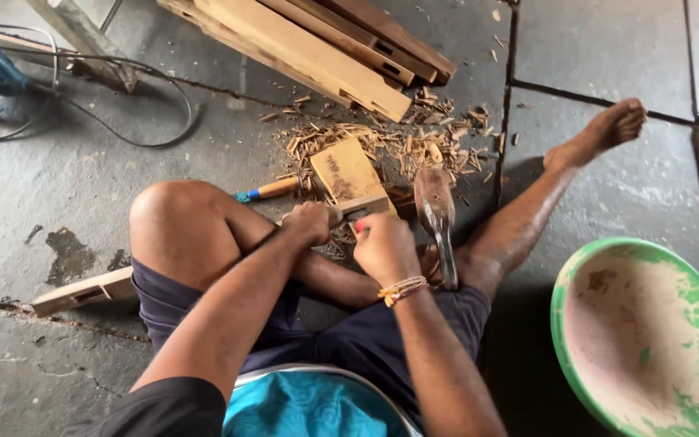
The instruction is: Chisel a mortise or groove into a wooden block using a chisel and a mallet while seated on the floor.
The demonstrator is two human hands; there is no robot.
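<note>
Two hands: both closed at the near end of one wooden block, down between the person's legs
Floor: grey stone slabs, where the person sits with one knee raised
Basin: green-rimmed, to the right, well apart from the work
Planks: stacked ahead, notches cut in their ends
Wooden block: lies flat on the floor amid wood chips
Mallet: just right of the block, its handle beside the right hand
Left hand: clenched at the block's near end
Right hand: fist closed, pressed on the notched end
Chisel: light handle, blue tip, left of the block
</note>
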